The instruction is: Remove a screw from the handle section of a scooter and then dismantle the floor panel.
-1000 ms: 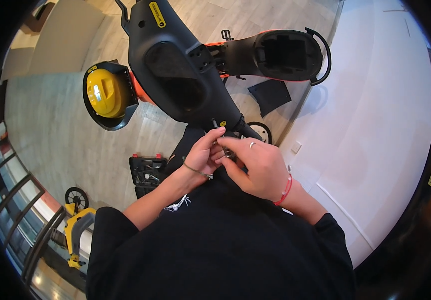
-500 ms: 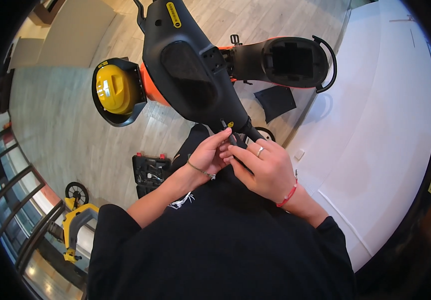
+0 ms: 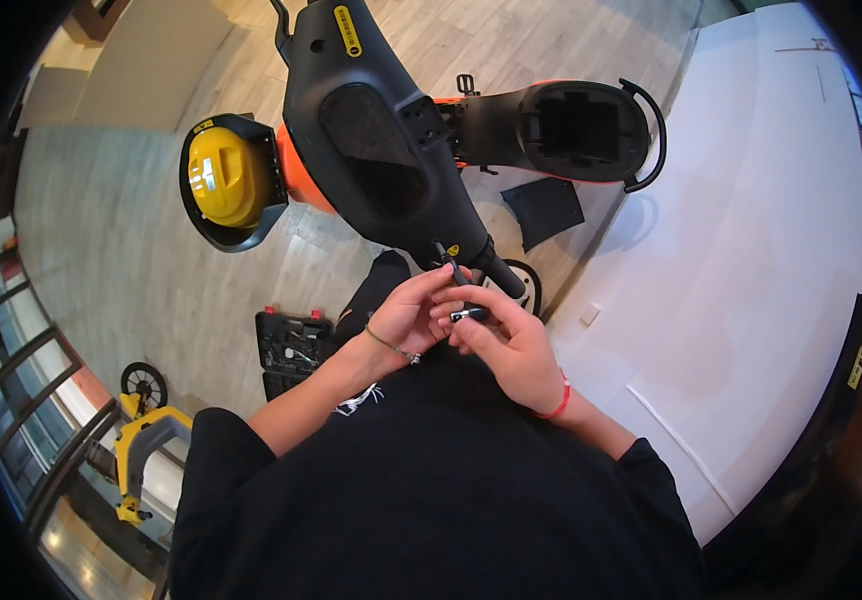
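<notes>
My left hand (image 3: pixel 416 310) is curled around a thin black rod-like piece (image 3: pixel 453 264) below the black front body panel (image 3: pixel 371 140) of a scooter, beside a small yellow sticker. My right hand (image 3: pixel 501 345) is closed around a short black piece with a shiny silver end (image 3: pixel 469 314), just right of my left hand. I cannot tell whether the two pieces are joined. A black tubular part (image 3: pixel 501 270) of the scooter runs past my fingertips toward a white-hubbed wheel.
An open black toolbox (image 3: pixel 291 345) lies on the floor (image 3: pixel 121 250). A yellow helmet (image 3: pixel 221 175) sits in a black holder. The scooter's seat section (image 3: pixel 581 130) extends right above a loose black panel (image 3: pixel 541 210). A yellow-framed wheeled item (image 3: pixel 141 445) is lower left; a white surface (image 3: pixel 721 260) is right.
My right hand has shifted slightly left and turned, bringing the silver-ended black piece into view. Compared with a second ago, the scooter appears shifted slightly right in the picture.
</notes>
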### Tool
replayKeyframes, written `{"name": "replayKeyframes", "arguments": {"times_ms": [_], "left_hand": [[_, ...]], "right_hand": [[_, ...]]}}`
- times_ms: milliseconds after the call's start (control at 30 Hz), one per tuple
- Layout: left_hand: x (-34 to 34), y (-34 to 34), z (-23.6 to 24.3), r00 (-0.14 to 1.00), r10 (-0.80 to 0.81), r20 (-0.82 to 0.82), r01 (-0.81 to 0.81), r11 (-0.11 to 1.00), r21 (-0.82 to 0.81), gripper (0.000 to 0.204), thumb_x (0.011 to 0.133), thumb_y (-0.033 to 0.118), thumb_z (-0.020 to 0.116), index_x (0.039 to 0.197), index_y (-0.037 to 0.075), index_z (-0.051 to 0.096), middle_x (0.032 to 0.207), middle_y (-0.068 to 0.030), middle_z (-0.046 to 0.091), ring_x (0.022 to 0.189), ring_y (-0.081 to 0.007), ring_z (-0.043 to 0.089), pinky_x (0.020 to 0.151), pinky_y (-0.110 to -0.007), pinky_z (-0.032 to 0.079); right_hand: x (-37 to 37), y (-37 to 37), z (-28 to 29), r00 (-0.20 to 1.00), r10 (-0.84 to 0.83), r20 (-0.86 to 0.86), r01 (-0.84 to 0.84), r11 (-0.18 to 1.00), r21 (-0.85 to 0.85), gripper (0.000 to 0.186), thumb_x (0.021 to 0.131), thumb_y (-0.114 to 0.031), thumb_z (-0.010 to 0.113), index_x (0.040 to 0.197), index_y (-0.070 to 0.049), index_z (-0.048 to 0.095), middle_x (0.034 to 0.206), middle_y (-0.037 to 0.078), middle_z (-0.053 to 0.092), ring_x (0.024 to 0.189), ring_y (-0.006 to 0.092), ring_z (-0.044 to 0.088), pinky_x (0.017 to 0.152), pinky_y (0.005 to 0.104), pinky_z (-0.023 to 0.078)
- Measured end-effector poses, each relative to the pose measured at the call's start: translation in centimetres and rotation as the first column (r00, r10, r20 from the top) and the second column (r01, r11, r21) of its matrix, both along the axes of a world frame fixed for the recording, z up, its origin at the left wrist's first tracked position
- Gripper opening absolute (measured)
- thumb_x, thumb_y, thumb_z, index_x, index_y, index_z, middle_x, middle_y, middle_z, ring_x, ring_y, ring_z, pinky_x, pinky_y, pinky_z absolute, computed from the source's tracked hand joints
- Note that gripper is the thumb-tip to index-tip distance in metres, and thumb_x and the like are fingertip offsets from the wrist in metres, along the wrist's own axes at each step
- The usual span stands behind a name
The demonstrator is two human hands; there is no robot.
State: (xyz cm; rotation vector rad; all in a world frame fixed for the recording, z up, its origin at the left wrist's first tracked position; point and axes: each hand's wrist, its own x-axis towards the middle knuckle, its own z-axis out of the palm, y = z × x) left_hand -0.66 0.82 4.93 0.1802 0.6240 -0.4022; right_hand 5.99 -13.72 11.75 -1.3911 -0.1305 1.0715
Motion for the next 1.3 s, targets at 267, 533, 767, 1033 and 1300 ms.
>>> {"name": "replayKeyframes", "arguments": {"times_ms": [267, 533, 767, 1033, 1300], "left_hand": [[-0.4, -0.7, -2.6, 0.998, 0.057, -0.031, -0.056, 0.998, 0.036, 0.025, 0.098, 0.033, 0.054, 0.092, 0.008, 0.057, 0.063, 0.0072, 0.037, 0.056, -0.0047, 0.041, 0.055, -0.021, 0.040], [0.1, 0.7, -0.5, 0.992, -0.069, 0.109, 0.077, 0.994, -0.077, 0.035, 0.097, 0.045, 0.051, 0.095, 0.010, 0.057, 0.069, -0.0008, 0.059, 0.056, -0.0103, 0.057, 0.056, -0.025, 0.048], [0.7, -1.4, -1.1, 0.995, 0.054, -0.080, -0.052, 0.998, 0.032, 0.030, 0.097, 0.037, 0.056, 0.088, 0.009, 0.058, 0.060, 0.0081, 0.036, 0.053, -0.0042, 0.035, 0.050, -0.020, 0.033], [0.4, -1.1, -1.5, 0.999, 0.017, -0.048, -0.014, 0.998, 0.064, 0.040, 0.097, 0.049, 0.046, 0.089, 0.012, 0.060, 0.058, 0.0015, 0.051, 0.049, -0.0099, 0.045, 0.050, -0.027, 0.039], [0.4, -0.5, -1.9, 0.993, 0.068, -0.097, -0.061, 0.995, 0.076, 0.026, 0.097, 0.036, 0.053, 0.087, 0.012, 0.057, 0.068, 0.0031, 0.049, 0.056, -0.0087, 0.045, 0.057, -0.025, 0.042]], "right_hand": [[3.7, 0.5, 0.8, 0.333, 0.388, 0.860, -0.205, 0.920, -0.335, 0.022, 0.090, -0.008, 0.057, 0.110, -0.001, 0.063, 0.076, 0.008, 0.062, 0.062, 0.0160, 0.058, 0.058, 0.0294, 0.046], [-0.2, -0.1, -1.1, 0.772, -0.027, -0.635, 0.243, 0.936, 0.254, 0.033, 0.099, -0.015, 0.037, 0.126, 0.000, 0.047, 0.108, 0.015, 0.063, 0.092, 0.0189, 0.060, 0.083, 0.0314, 0.047], [3.0, 0.0, 0.4, 0.243, 0.367, 0.898, -0.153, 0.929, -0.339, 0.013, 0.081, -0.016, 0.069, 0.091, -0.008, 0.068, 0.071, 0.004, 0.060, 0.064, 0.0225, 0.060, 0.060, 0.0331, 0.048], [1.4, 0.3, -0.7, 0.999, 0.006, 0.051, -0.007, 1.000, 0.010, 0.025, 0.101, -0.016, 0.046, 0.114, 0.001, 0.060, 0.097, 0.006, 0.067, 0.083, 0.0083, 0.064, 0.068, 0.0229, 0.052], [2.1, -0.3, -0.2, 0.756, 0.227, 0.614, -0.203, 0.973, -0.110, 0.024, 0.093, -0.014, 0.059, 0.112, -0.001, 0.059, 0.091, 0.007, 0.068, 0.076, 0.0147, 0.064, 0.068, 0.0276, 0.050]]}}
